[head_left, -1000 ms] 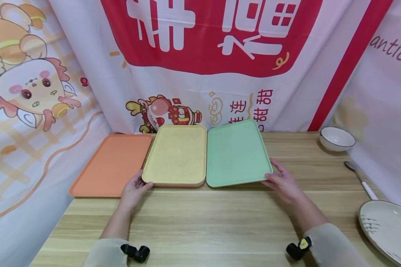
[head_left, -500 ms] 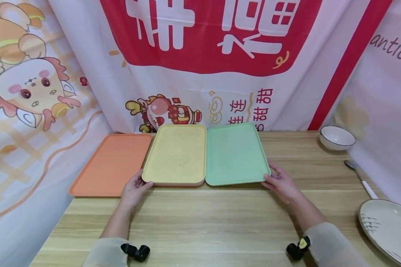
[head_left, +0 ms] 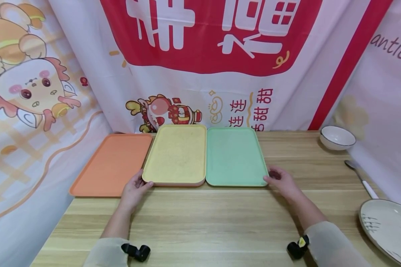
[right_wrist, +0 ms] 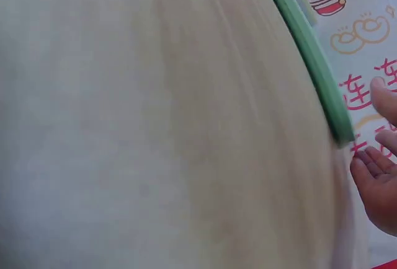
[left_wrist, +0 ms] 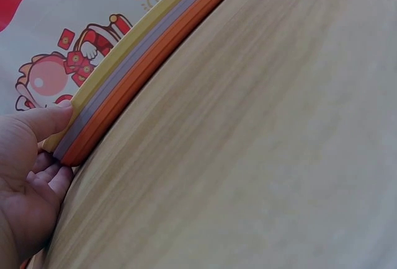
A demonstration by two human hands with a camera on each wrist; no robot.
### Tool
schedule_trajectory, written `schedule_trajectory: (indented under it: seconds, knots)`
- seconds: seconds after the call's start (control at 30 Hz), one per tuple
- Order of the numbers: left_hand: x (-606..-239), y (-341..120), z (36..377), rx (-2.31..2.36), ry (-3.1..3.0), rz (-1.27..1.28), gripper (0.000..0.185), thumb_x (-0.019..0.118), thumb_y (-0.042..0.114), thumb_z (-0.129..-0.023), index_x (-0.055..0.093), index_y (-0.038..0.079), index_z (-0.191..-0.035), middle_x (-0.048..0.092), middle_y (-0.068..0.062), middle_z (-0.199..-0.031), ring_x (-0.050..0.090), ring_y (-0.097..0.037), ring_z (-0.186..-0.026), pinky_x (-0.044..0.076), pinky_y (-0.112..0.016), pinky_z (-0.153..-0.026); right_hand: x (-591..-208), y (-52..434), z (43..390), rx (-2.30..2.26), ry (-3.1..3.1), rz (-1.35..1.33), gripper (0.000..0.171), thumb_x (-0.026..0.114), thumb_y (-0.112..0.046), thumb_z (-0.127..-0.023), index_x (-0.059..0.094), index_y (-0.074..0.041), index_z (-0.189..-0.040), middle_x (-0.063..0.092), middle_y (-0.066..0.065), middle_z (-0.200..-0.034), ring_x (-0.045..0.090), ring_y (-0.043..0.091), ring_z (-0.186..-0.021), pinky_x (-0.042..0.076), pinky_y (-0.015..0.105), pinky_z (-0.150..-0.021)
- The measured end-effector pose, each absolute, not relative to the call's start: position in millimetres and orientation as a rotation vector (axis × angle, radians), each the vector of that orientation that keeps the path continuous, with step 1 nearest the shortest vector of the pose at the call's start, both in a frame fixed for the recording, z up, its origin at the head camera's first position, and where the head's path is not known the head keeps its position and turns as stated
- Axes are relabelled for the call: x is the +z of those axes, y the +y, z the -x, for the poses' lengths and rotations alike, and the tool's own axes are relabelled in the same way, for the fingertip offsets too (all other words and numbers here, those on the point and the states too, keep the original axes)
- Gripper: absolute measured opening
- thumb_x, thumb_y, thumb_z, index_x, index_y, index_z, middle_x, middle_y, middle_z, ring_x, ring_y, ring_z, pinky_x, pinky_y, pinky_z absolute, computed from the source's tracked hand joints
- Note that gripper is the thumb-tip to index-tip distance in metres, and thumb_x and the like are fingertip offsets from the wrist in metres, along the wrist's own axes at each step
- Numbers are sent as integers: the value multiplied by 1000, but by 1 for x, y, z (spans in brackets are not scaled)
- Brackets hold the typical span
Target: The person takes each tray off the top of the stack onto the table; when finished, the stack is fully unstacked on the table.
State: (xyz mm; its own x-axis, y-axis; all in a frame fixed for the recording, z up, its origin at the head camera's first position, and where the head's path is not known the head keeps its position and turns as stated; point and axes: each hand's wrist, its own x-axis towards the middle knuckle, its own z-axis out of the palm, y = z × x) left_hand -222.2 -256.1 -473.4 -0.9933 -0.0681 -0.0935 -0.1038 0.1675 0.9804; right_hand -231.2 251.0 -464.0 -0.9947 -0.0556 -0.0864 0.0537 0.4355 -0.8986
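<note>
Three trays lie side by side at the far half of the wooden table (head_left: 200, 218), backed by a printed cloth banner (head_left: 207, 44). Orange tray (head_left: 111, 165) sits leftmost, flat on the wood. Yellow tray (head_left: 177, 154) is in the middle; the left wrist view shows it topping a stack, with a grey and an orange edge beneath it. Green tray (head_left: 234, 155) lies flat on the right, its long edge touching the yellow tray.

Large speckled plate (head_left: 387, 226) sits at the near right table edge, partly cut off by the frame. Small white bowl (head_left: 337, 138) stands at the far right, well apart from the trays. Between bowl and plate lies a white-handled utensil (head_left: 361, 178); its head is too small to identify.

Left hand (head_left: 133, 191) grips the near left corner of the yellow stack, thumb on top, fingers curled under. Right hand (head_left: 282, 181) rests just beside the near right corner of the green tray, fingers loosely relaxed; the right wrist view shows a small gap between fingertips and rim, nothing grasped. Nothing lies between the hands on the near table.
</note>
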Motion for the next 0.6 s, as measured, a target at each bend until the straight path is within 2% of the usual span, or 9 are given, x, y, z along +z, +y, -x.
schedule_trajectory:
  seconds: [0.07, 0.13, 0.37, 0.6]
  knots:
    - [-474, -256, 222, 2001, 2378, 171, 78, 61, 3, -95, 12, -2, -155, 17, -24, -161, 21, -29, -150, 24, -38, -123, -458, 249, 233, -1564, 2616, 2, 67, 61, -22, -98, 30, 7, -149, 39, 32, -149, 40, 42, -138, 39, 49, -117]
    - [-474, -257, 222, 2001, 2380, 165, 78, 61, 3, -95, 12, -2, -155, 17, -24, -161, 21, -29, -150, 23, -38, -123, -452, 244, 233, -1558, 2631, 27, 69, 61, -22, -98, 27, 6, -151, 34, 32, -152, 34, 45, -141, 32, 55, -119]
    - [-475, -257, 221, 2004, 2381, 161, 79, 62, 2, -94, 12, -2, -155, 18, -25, -160, 21, -31, -149, 24, -38, -123, -451, 207, 235, -1667, 2612, 213, 66, 63, -13, -96, 31, 10, -148, 34, 32, -151, 33, 47, -141, 29, 54, -121]
    - [-476, -255, 220, 2008, 2409, 135, 80, 64, -1, -92, 14, -4, -154, 20, -29, -158, 22, -36, -148, 26, -36, -120, -453, 161, 239, -1599, 2559, 289, 65, 65, -15, -95, 34, 4, -148, 37, 25, -153, 35, 43, -141, 31, 53, -120]
